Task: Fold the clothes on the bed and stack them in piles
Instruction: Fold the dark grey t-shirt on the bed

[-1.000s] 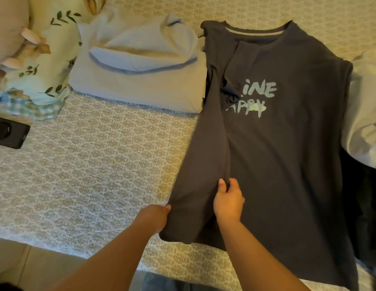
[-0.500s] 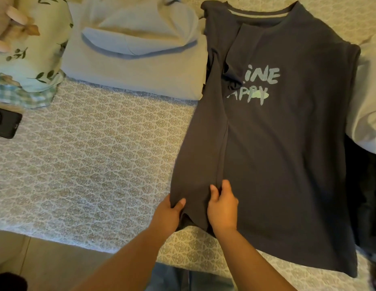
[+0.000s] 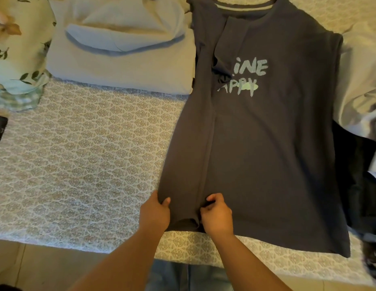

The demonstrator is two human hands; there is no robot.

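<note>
Pinching the bottom hem of the dark grey printed cotton T-shirt (image 3: 267, 154), the left hand (image 3: 155, 213) and right hand (image 3: 217, 215) are gripping either side of its folded-over left panel. Beyond the grip, the shirt is lying flat on the patterned white bedspread (image 3: 88, 154), touching a folded pale blue garment (image 3: 124, 59).

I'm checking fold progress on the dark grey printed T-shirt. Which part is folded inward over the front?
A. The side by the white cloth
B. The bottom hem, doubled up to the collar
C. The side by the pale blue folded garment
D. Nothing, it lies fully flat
C: the dark grey printed T-shirt has a lengthwise flap on the side next to the pale blue folded garment, its sleeve covering part of the lettering, and both hands grip that flap's lower end.
</note>
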